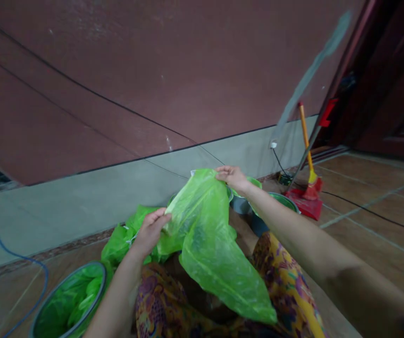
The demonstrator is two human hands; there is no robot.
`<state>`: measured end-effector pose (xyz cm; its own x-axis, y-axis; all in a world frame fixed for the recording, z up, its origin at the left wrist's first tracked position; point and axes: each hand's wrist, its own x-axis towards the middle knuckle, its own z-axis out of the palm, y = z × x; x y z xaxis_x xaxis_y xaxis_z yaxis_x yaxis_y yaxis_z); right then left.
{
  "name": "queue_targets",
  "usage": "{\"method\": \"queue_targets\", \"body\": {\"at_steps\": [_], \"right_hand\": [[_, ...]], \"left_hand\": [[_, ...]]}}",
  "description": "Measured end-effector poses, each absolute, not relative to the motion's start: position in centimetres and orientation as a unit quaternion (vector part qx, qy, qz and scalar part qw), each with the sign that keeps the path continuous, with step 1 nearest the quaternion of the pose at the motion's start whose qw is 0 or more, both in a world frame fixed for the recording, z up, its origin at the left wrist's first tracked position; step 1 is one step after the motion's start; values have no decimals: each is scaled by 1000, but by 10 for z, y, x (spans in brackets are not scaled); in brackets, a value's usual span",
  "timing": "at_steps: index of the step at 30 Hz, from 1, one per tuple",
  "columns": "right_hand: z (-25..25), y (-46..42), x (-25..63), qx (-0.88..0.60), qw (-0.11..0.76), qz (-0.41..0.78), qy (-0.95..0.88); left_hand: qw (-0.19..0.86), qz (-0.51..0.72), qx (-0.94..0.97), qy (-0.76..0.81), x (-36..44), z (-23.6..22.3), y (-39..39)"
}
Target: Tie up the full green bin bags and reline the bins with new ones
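A thin, see-through bright green plastic piece point(209, 244) hangs spread out in front of me, its two long parts draping down over my lap. My left hand point(152, 225) pinches its left edge, which has a whitish strip. At the upper right corner, my right hand point(232, 177) grips the same green plastic piece between thumb and fingers. Whether it is a garment or a bag, I cannot tell. Behind my left hand lies a pile of similar green plastic point(119, 241) with white ties.
At lower left stands a bucket point(105, 277) with green plastic inside. More buckets point(258, 225) stand by the wall on the right. A yellow-handled broom point(306, 136) rests in a red dustpan point(302, 206). A blue cord point(45, 277) and a black cable point(374, 213) cross the floor.
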<state>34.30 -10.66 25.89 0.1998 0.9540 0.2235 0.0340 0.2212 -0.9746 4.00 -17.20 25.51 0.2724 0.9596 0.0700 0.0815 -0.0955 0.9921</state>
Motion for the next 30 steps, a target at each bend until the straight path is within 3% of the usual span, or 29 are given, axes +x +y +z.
{"method": "queue_targets", "body": {"at_steps": [4, 8, 13, 19, 26, 28, 30], "right_hand": [[258, -120, 335, -542, 594, 272, -529], [252, -198, 343, -471, 509, 334, -638], [179, -284, 348, -479, 307, 427, -703], [104, -277, 332, -643, 235, 266, -678], [150, -243, 388, -680, 255, 119, -678], [167, -238, 403, -688, 253, 69, -677], [179, -236, 411, -698, 233, 37, -676]], "left_hand": [[556, 520, 470, 447, 45, 255, -166], [538, 568, 378, 496, 39, 248, -158], [529, 578, 351, 513, 32, 242, -150], [485, 553, 419, 532, 27, 242, -141], [90, 441, 632, 631, -17, 256, -146], [88, 469, 606, 636, -21, 255, -147], [153, 535, 541, 630, -20, 251, -146]]}}
